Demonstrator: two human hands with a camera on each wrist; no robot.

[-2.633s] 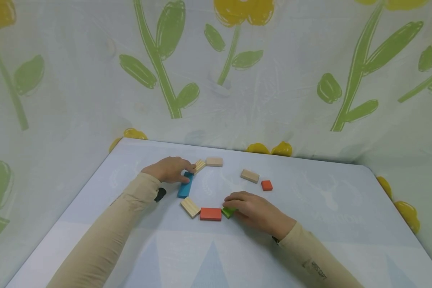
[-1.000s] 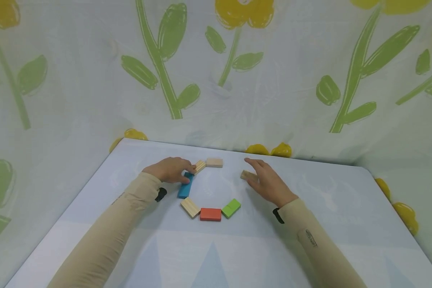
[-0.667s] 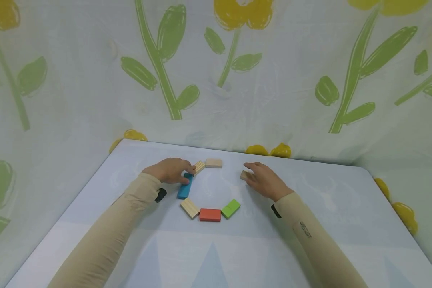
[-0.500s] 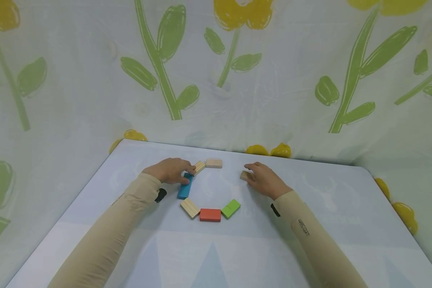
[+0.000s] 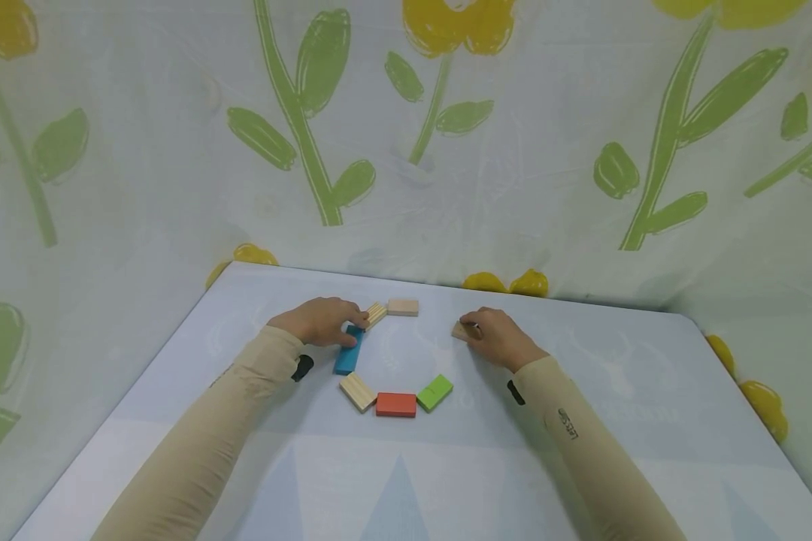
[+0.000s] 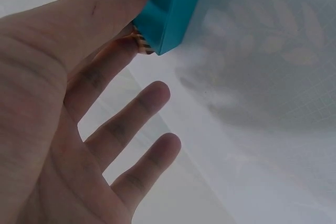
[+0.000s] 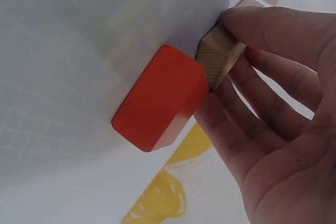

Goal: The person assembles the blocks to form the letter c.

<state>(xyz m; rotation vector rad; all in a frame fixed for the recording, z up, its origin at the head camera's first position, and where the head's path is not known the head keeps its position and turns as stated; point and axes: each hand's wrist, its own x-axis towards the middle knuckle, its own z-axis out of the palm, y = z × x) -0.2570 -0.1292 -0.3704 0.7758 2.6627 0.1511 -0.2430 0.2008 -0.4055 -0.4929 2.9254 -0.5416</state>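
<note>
In the head view my right hand [image 5: 504, 340] pinches a plain wooden block [image 5: 462, 330] at the right of a loose ring of blocks. The right wrist view shows the thumb on this wooden block [image 7: 218, 51] and fingers behind it, with a red block [image 7: 160, 98] right against its end. My left hand [image 5: 319, 321] rests at the ring's left side. Its thumb lies on a blue block [image 6: 170, 11], and its forefinger reaches a striped wooden block [image 5: 376, 315] by the blue one's far end. The other left fingers are spread and touch nothing.
Along the near side lie a ridged wooden block [image 5: 357, 392], a red block [image 5: 395, 404] and a green block [image 5: 435, 393]. Another wooden block [image 5: 402, 306] sits at the back. The white table [image 5: 582, 488] ends at a flower-print curtain [image 5: 514, 188].
My right hand has left the green block, moved back to the wooden block on the right and closed on it. The small red block there is now hidden in the head view. The left hand has stayed put.
</note>
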